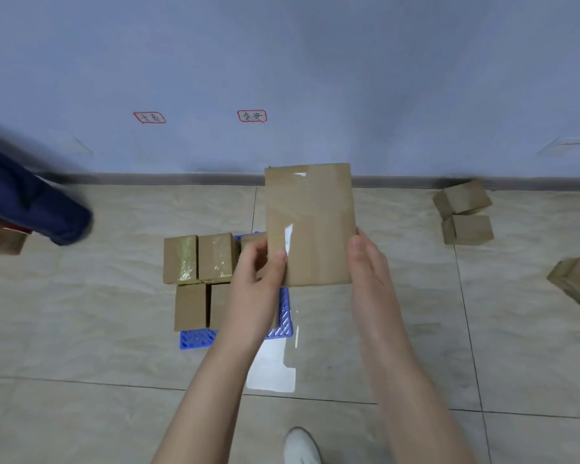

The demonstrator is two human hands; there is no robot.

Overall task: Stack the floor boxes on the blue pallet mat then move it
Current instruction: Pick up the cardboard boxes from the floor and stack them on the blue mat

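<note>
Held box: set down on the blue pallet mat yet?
No, the left hand and right hand hold the box in the air above the blue pallet mat.

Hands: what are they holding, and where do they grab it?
One cardboard box, up in the air. The left hand pinches its lower left edge, thumb on the front; the right hand holds its lower right edge.
</note>
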